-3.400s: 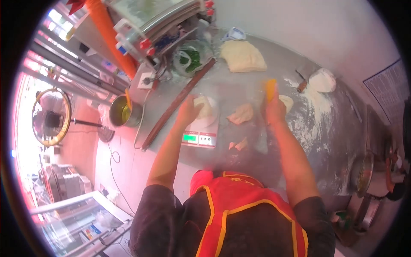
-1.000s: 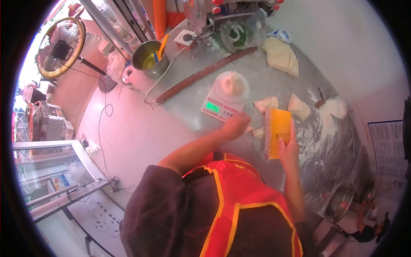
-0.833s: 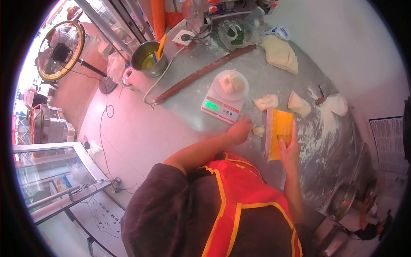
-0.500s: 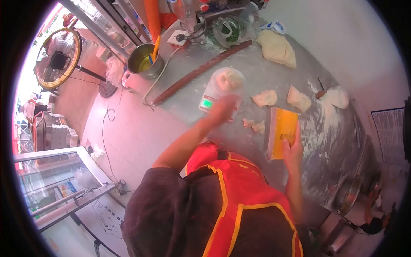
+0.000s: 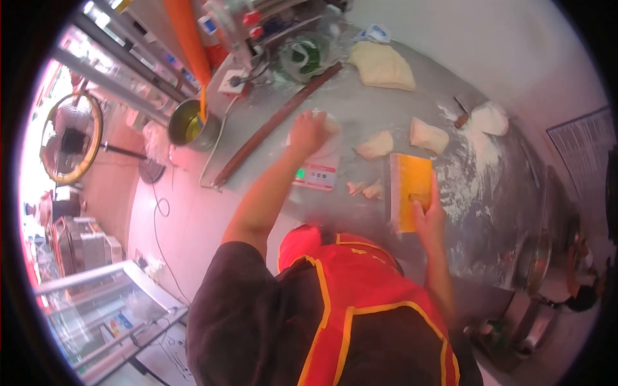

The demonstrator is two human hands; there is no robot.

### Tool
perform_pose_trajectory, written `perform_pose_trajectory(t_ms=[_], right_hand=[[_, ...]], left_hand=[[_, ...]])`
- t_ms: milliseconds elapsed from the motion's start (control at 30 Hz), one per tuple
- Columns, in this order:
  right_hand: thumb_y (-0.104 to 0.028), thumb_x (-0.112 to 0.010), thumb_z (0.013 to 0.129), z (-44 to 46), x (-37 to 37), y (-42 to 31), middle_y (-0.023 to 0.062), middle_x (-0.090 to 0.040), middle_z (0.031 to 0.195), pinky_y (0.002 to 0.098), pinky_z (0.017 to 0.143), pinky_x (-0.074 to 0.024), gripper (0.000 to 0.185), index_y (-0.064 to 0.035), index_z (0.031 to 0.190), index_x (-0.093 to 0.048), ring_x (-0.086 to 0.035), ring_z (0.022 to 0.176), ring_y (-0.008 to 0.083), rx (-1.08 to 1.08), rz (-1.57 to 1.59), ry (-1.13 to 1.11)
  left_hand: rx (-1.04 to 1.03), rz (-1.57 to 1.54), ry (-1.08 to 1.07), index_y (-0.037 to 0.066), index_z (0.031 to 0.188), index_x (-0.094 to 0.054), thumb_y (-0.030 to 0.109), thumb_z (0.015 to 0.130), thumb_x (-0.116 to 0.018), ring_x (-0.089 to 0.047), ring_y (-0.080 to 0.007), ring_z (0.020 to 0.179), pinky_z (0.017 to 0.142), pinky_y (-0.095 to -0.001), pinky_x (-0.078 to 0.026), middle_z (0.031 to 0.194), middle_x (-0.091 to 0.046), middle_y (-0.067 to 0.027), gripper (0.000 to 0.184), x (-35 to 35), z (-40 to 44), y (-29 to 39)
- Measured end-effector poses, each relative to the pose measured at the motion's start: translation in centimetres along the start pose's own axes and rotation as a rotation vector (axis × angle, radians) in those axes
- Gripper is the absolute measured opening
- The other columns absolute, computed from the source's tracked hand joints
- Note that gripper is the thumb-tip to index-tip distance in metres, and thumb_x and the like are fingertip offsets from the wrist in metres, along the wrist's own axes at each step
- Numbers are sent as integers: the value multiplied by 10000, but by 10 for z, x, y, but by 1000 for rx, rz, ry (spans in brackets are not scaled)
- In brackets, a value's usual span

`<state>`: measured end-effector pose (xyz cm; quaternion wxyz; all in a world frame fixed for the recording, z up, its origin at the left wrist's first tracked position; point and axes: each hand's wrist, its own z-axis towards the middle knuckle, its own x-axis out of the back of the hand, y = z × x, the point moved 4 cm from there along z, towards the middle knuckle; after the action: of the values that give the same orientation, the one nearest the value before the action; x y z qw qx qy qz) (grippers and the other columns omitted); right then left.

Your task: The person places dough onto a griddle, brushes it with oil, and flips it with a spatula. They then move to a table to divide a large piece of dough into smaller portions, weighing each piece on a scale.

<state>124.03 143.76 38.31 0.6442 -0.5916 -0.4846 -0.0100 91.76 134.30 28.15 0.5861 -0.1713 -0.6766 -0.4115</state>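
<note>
As pieces of dough lay about a floured metal work table [image 5: 370, 106], a person in a red apron [image 5: 367, 280] reached out over a kitchen scale [image 5: 315, 179], seen in the head view. The left hand [image 5: 309, 133] was at the weighing pan, its fingers bent over a pale lump [image 5: 331, 122] that showed only in part. Whether they gripped that lump or merely touched it could not be told. With the hand there, the green display [image 5: 300, 174] probably gave no fair weight for the lump alone; its digits were too blurred to read.

The right hand [image 5: 429, 215] held a yellow scraper [image 5: 418, 190] in a closed grip, thumb against the near face, its pale blade edge turned toward the scale. Between the scale and the scraper lay small dough scraps [image 5: 372, 189], with a larger dough piece [image 5: 376, 145] beyond them and a second cut piece [image 5: 429, 136] farther to the right.

A long rolling pole [image 5: 277, 126] ran diagonally beside the scale on its left, while a thick slab of dough [image 5: 384, 66] rested near the wall. A mound of flour [image 5: 490, 119] stood on the right, and a metal pot [image 5: 207, 139] holding yellow liquid sat off to the left, an orange-handled utensil [image 5: 203, 103] upright in it.
</note>
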Motion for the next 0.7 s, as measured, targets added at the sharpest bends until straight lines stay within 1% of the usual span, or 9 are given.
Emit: perform_pose_trajectory(t_ms=[133,200,267,300,400,467,567,667,700], right_hand=[[-5,-511,826,2,15,20,237,-548,1207,393,839,-467,692,-129,1445,-227,-579,1037,379,5,-41,113],[-6,-509,829,8,21,30,236,-552,1200,397,832,-470,699,-135,1449,-214,-580,1030,387,24,-49,171],[-42,-504,840,20,31,39,251,-590,1082,432,756,-474,704,-154,1454,-181,-597,922,417,78,-70,248],[-60,-501,845,29,36,41,258,-608,1024,450,718,-477,707,-164,1457,-164,-605,868,432,107,-80,286],[-28,-499,846,62,49,53,253,-559,1165,427,823,-473,706,-163,1457,-171,-591,979,405,-76,-81,306],[-38,-495,852,83,56,54,260,-583,1097,433,798,-478,707,-166,1459,-156,-601,936,408,-26,-115,360],[-50,-489,863,116,58,48,261,-610,996,441,757,-477,712,-179,1464,-129,-609,875,414,-61,-194,335],[-60,-480,875,137,53,47,254,-618,913,449,718,-467,711,-204,1467,-115,-608,820,416,-91,-221,300],[-62,-477,878,144,52,49,251,-618,888,452,706,-462,709,-214,1468,-113,-607,803,416,-91,-220,294]], left_hand=[[-57,-241,-92,136,1127,-603,321,729,-685,-525,-362,1029,865,-409,-445,1054,-570,-176,446,9,46,23],[-236,-261,28,125,1099,-621,303,726,-689,-536,-359,991,857,-415,-444,1017,-581,-169,419,0,67,45],[-367,-287,148,128,1094,-628,309,745,-680,-546,-359,985,851,-428,-443,1006,-589,-175,396,-21,84,65],[-362,-190,98,125,1102,-622,311,745,-681,-537,-355,1003,866,-431,-433,1024,-584,-173,407,-34,90,72],[-344,59,-4,110,1139,-595,327,743,-683,-504,-346,1065,908,-440,-406,1095,-563,-169,460,-62,102,100],[-322,165,-11,91,1178,-567,351,737,-685,-476,-342,1113,935,-442,-390,1162,-541,-171,525,-73,105,129],[-573,-134,-100,64,1242,-514,384,743,-676,-444,-346,1172,977,-427,-368,1256,-491,-188,615,-127,115,173],[-466,-238,-347,58,1279,-483,415,744,-673,-403,-346,1228,1017,-417,-333,1298,-467,-192,671,-121,106,218],[-483,-229,-349,58,1285,-476,419,742,-675,-399,-347,1234,1021,-418,-328,1300,-465,-193,681,-128,111,224]])
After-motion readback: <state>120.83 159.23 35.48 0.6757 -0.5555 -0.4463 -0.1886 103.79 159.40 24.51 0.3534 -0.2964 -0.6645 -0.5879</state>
